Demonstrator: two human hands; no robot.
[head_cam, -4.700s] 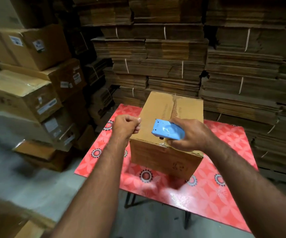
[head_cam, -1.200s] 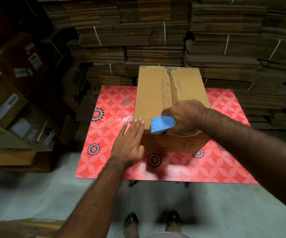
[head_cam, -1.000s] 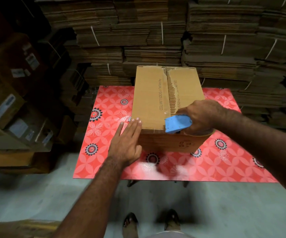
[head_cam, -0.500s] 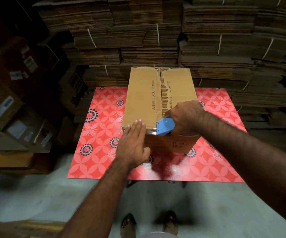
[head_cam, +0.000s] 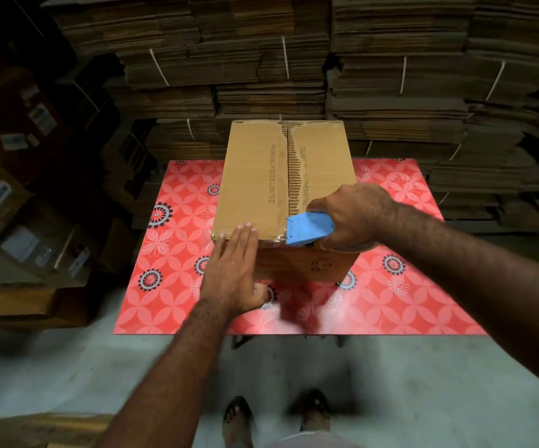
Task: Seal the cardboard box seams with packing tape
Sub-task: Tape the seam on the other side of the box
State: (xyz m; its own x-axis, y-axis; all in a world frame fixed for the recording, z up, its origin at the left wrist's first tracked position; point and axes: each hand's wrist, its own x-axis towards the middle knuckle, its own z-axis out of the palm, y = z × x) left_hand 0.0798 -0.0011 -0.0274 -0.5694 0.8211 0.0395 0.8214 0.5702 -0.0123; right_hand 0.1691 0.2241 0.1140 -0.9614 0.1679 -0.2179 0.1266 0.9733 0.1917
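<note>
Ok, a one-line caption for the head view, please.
Right hand runs a blue tape dispenser along the cardboard box near edge while the flat left hand steadies it.

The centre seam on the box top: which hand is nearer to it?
Right. The right hand holds the blue tape dispenser at the centre seam's near end; the left hand lies flat at the box's near-left edge.

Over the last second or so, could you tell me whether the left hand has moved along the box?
No: the left hand stays flat against the cardboard box at its near-left corner, as before.
</note>
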